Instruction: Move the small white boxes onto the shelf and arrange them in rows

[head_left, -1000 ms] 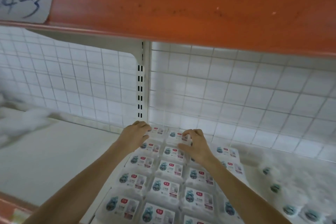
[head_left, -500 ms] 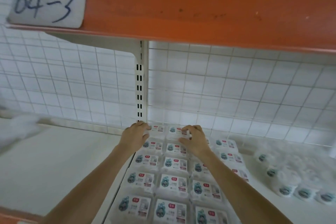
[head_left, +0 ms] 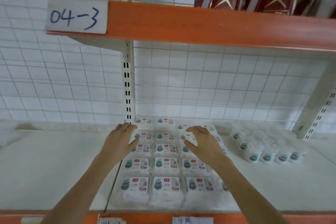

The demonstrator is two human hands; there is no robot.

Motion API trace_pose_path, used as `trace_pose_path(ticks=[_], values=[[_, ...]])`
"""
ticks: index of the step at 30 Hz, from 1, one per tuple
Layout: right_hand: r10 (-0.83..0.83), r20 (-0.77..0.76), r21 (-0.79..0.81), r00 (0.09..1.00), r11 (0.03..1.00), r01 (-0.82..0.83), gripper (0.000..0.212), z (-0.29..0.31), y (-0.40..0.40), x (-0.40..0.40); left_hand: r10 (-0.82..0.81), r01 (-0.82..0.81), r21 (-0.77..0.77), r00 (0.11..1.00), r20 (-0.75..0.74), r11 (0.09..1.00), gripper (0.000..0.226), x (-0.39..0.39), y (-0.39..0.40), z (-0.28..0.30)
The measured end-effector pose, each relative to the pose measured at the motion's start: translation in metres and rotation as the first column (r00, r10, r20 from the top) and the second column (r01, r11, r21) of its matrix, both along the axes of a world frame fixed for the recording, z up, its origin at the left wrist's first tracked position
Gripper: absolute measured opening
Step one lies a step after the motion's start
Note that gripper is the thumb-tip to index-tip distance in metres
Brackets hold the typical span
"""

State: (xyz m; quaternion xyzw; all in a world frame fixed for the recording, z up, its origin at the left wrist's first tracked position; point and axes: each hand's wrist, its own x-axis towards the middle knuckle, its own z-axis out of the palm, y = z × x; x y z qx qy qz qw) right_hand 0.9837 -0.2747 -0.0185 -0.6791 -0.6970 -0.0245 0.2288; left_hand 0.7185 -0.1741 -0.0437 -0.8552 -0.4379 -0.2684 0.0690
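The small white boxes [head_left: 165, 163] were laid in rows on the white shelf [head_left: 54, 169], flanked at the far rows by the left hand [head_left: 121, 142] and right hand [head_left: 201, 142], each grip loosely spread and holding nothing, with round packs [head_left: 263, 149] heaped to the right.
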Motion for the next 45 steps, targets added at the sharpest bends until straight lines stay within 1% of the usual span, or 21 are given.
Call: trace_pose_path(ticks=[2,4,6,7,9,12,15,19,21,26,28,30,31,33,35,37,38,41,45], values=[[-0.027,0.105,-0.003,0.994,1.0,0.028,0.045,-0.003,-0.029,0.001,-0.004,0.006,0.027,0.998,-0.07,1.0,0.041,-0.01,-0.023,-0.005],[-0.031,0.166,0.0,0.986,1.0,0.031,0.045,-0.008,-0.054,0.001,0.02,-0.012,0.062,0.991,-0.135,0.998,0.044,-0.019,-0.049,-0.007],[-0.014,0.201,0.013,0.979,1.0,0.012,0.04,-0.012,-0.077,0.0,0.057,-0.037,0.112,0.983,-0.174,0.993,0.036,-0.027,-0.076,-0.007],[-0.012,0.217,0.027,0.976,1.0,0.006,0.037,-0.014,-0.087,-0.001,0.076,-0.053,0.127,0.981,-0.181,0.991,0.036,-0.031,-0.09,-0.007],[-0.002,0.227,0.033,0.974,0.999,-0.006,0.034,-0.015,-0.109,-0.004,0.099,-0.076,0.128,0.98,-0.176,0.989,0.044,-0.038,-0.12,-0.008],[0.055,0.245,0.028,0.968,0.998,-0.064,0.042,-0.021,-0.143,-0.014,0.149,-0.131,0.122,0.977,-0.149,0.984,0.047,-0.047,-0.17,-0.019],[0.15,0.283,-0.021,0.947,0.989,-0.15,0.047,-0.036,-0.176,-0.031,0.206,-0.195,0.074,0.963,-0.172,0.978,0.049,-0.058,-0.223,-0.035],[0.274,0.286,-0.096,0.918,0.962,-0.257,0.047,-0.053,-0.205,-0.071,0.285,-0.297,-0.054,0.944,-0.168,0.953,0.047,-0.094,-0.29,-0.051],[0.339,0.276,-0.12,0.899,0.94,-0.318,0.045,-0.058,-0.211,-0.099,0.363,-0.383,-0.089,0.913,-0.185,0.919,0.047,-0.122,-0.323,-0.052],[0.529,0.285,-0.154,0.8,0.849,-0.506,0.042,-0.057,-0.217,-0.187,0.593,-0.634,-0.12,0.763,-0.256,0.764,0.051,-0.204,-0.4,-0.048],[0.601,0.273,-0.164,0.751,0.798,-0.58,0.045,-0.053,-0.219,-0.228,0.668,-0.713,-0.101,0.69,-0.278,0.694,0.05,-0.233,-0.428,-0.045],[0.677,0.226,-0.152,0.7,0.735,-0.661,0.045,-0.053,-0.222,-0.267,0.721,-0.764,-0.101,0.637,-0.272,0.637,0.049,-0.259,-0.452,-0.043],[0.717,0.214,-0.174,0.664,0.697,-0.696,0.045,-0.052,-0.223,-0.287,0.745,-0.784,-0.109,0.617,-0.256,0.612,0.049,-0.271,-0.462,-0.043],[0.775,0.213,-0.195,0.595,0.631,-0.751,0.05,-0.054,-0.221,-0.323,0.784,-0.815,-0.12,0.578,-0.224,0.567,0.047,-0.296,-0.478,-0.047],[0.803,0.199,-0.199,0.561,0.594,-0.78,0.05,-0.055,-0.217,-0.358,0.81,-0.84,-0.12,0.541,-0.226,0.529,0.045,-0.321,-0.486,-0.051],[0.824,0.179,-0.193,0.538,0.565,-0.802,0.049,-0.053,-0.21,-0.391,0.82,-0.851,-0.105,0.524,-0.231,0.515,0.041,-0.347,-0.485,-0.053],[0.827,0.174,-0.194,0.534,0.561,-0.805,0.05,-0.053,-0.204,-0.407,0.822,-0.852,-0.099,0.522,-0.229,0.513,0.041,-0.362,-0.482,-0.053],[0.81,0.187,-0.184,0.555,0.584,-0.791,0.051,-0.05,-0.184,-0.451,0.836,-0.859,-0.123,0.512,-0.2,0.497,0.052,-0.407,-0.465,-0.05],[0.775,0.158,-0.158,0.612,0.632,-0.759,0.047,-0.042,-0.159,-0.5,0.822,-0.831,-0.178,0.552,-0.144,0.527,0.046,-0.466,-0.434,-0.043]])
